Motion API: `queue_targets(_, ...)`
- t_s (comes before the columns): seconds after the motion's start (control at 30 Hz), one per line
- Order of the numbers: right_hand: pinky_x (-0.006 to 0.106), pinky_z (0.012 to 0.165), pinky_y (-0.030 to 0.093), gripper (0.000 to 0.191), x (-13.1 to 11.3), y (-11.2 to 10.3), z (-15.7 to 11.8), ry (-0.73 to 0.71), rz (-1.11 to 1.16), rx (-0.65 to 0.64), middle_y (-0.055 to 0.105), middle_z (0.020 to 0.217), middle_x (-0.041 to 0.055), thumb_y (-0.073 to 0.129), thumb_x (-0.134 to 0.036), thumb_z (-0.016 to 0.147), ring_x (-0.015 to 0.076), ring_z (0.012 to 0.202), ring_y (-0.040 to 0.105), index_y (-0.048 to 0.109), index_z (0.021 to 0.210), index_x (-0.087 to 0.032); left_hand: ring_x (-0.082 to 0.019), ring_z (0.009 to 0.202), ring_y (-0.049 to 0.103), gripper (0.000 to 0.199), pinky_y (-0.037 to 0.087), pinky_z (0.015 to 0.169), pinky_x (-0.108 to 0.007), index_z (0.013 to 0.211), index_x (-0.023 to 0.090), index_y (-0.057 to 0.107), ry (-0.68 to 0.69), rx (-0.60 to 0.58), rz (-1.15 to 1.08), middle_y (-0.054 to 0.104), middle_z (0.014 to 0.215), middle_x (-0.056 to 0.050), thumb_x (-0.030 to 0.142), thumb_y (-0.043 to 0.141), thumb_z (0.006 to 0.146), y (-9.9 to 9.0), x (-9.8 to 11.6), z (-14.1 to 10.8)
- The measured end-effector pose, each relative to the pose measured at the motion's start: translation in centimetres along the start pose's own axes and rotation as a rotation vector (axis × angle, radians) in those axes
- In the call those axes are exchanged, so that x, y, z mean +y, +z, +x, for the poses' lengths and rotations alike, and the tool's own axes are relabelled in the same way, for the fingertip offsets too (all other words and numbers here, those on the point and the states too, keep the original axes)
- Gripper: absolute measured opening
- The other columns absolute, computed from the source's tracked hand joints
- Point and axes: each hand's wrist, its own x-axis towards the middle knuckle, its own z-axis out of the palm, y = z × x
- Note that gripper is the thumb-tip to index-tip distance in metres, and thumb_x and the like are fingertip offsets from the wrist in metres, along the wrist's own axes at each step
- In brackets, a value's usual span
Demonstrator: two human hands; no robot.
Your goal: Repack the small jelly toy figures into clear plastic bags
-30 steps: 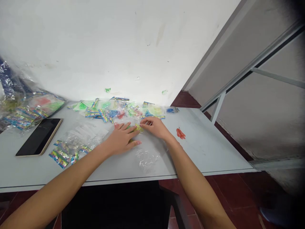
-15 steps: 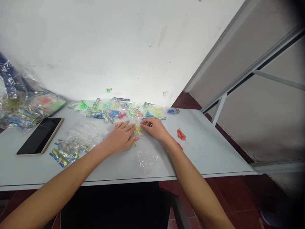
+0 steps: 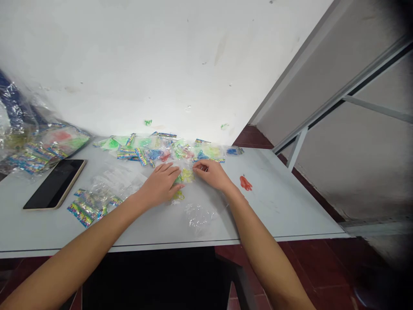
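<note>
My left hand (image 3: 161, 184) lies palm down on the table, its fingers spread beside small yellow pieces (image 3: 187, 175) in clear plastic. Another yellow piece (image 3: 178, 196) shows below its thumb. Just right of the yellow pieces, my right hand (image 3: 211, 173) has thumb and fingertips pinched together at the plastic's edge; what they hold is too small to make out. Behind both hands runs a row of clear packets (image 3: 151, 153) with green, blue, red and yellow contents and patterned strips. A crumpled clear wrapper (image 3: 199, 215) sits in front of the hands.
A phone (image 3: 54, 184) lies at the left, near a plastic bag of packets (image 3: 41, 146). Opened wrappers with patterned strips (image 3: 83, 209) lie right of the phone. A red piece (image 3: 245, 183) rests right of my right forearm. The white wall (image 3: 180, 69) rises behind the table (image 3: 290, 206).
My left hand has shifted slightly left and uncovered more of the yellow pieces. My right hand has moved a little to the right, still pinched.
</note>
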Motion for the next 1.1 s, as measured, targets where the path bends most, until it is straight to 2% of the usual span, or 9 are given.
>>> queue_targets(0.1, 0.028, 0.065, 0.040, 0.018, 0.0, -0.7, 0.0, 0.022, 0.015, 0.082, 0.067, 0.079, 0.0016, 0.054, -0.031, 0.083, 0.0155, 0.070, 0.056, 0.068, 0.085, -0.020, -0.027, 0.118, 0.055, 0.030, 0.040, 0.103, -0.043, 0.118, 0.018, 0.062, -0.059, 0.045, -0.030, 0.066, 0.119, -0.010, 0.033, 0.048, 0.096, -0.4, -0.1, 0.2)
queue_targets(0.23, 0.028, 0.063, 0.040, 0.021, 0.7, -3.3, -0.3, 0.091, -0.048, 0.222, 0.066, 0.076, 0.0027, 0.056, -0.035, 0.083, 0.0159, 0.068, 0.055, 0.070, 0.088, -0.019, -0.022, 0.089, 0.062, 0.026, 0.046, 0.086, -0.037, 0.086, 0.017, 0.067, -0.087, -0.033, -0.059, 0.069, 0.087, -0.007, 0.033, 0.048, 0.096, -1.1, 1.1, 0.1)
queue_targets(0.3, 0.029, 0.063, 0.040, 0.020, 1.1, -5.3, -1.2, 0.142, -0.128, 0.172, 0.068, 0.079, 0.0038, 0.060, -0.036, 0.081, 0.0169, 0.069, 0.056, 0.071, 0.085, -0.020, -0.023, 0.084, 0.062, 0.035, 0.046, 0.081, -0.037, 0.075, 0.017, 0.064, -0.071, -0.100, -0.059, 0.067, 0.080, -0.007, 0.042, 0.049, 0.095, -1.3, 2.4, -0.2)
queue_targets(0.43, 0.029, 0.055, 0.036, 0.018, 1.8, -9.1, -4.6, 0.376, -0.283, -0.095, 0.065, 0.066, 0.0019, 0.062, -0.035, 0.079, 0.0167, 0.060, 0.054, 0.069, 0.069, -0.022, -0.027, 0.082, 0.064, 0.054, 0.046, 0.073, -0.039, 0.072, 0.017, 0.063, -0.045, -0.289, 0.007, 0.067, 0.079, -0.010, 0.063, 0.044, 0.090, -1.1, 5.0, -1.3)
queue_targets(0.57, 0.030, 0.055, 0.038, 0.019, 2.1, -10.7, -7.6, 0.416, -0.306, -0.100, 0.067, 0.068, 0.0017, 0.063, -0.034, 0.078, 0.0176, 0.061, 0.057, 0.068, 0.063, -0.024, -0.030, 0.081, 0.066, 0.051, 0.045, 0.066, -0.037, 0.081, 0.016, 0.065, -0.035, -0.382, 0.060, 0.070, 0.081, -0.011, 0.062, 0.045, 0.090, -0.4, 6.5, -2.4)
queue_targets(0.73, 0.030, 0.057, 0.041, 0.018, 0.9, -8.4, -7.1, 0.307, -0.268, -0.048, 0.068, 0.072, 0.0029, 0.058, -0.033, 0.083, 0.0187, 0.063, 0.061, 0.070, 0.072, -0.023, -0.025, 0.067, 0.065, 0.046, 0.041, 0.057, -0.033, 0.077, 0.018, 0.064, -0.075, -0.383, -0.012, 0.068, 0.071, -0.007, 0.060, 0.050, 0.088, 0.0, 6.9, -2.5)
queue_targets(0.9, 0.029, 0.063, 0.042, 0.018, -1.8, -4.2, -3.4, 0.073, -0.219, -0.124, 0.071, 0.083, 0.0026, 0.053, -0.024, 0.084, 0.0178, 0.072, 0.062, 0.069, 0.076, -0.022, -0.024, 0.074, 0.066, 0.044, 0.045, 0.062, -0.033, 0.076, 0.018, 0.064, -0.315, -0.126, 0.116, 0.069, 0.076, -0.009, 0.042, 0.035, 0.098, -2.1, 3.1, -0.9)
queue_targets(0.97, 0.029, 0.065, 0.042, 0.016, -2.0, -2.9, -1.7, 0.036, -0.201, -0.178, 0.070, 0.081, 0.0020, 0.055, -0.021, 0.081, 0.0171, 0.073, 0.062, 0.068, 0.074, -0.021, -0.025, 0.089, 0.066, 0.039, 0.050, 0.076, -0.036, 0.080, 0.018, 0.067, -0.265, -0.013, 0.140, 0.071, 0.089, -0.010, 0.030, 0.034, 0.098, -2.3, 0.8, -0.4)
queue_targets(1.1, 0.027, 0.064, 0.042, 0.011, -0.8, -1.4, 0.4, 0.065, -0.137, -0.243, 0.070, 0.079, 0.0026, 0.059, -0.020, 0.077, 0.0163, 0.072, 0.061, 0.070, 0.078, -0.019, -0.026, 0.125, 0.054, 0.036, 0.043, 0.104, -0.043, 0.117, 0.018, 0.064, -0.044, -0.003, 0.066, 0.059, 0.136, -0.010, 0.027, 0.035, 0.098, -0.5, -1.8, 0.0)
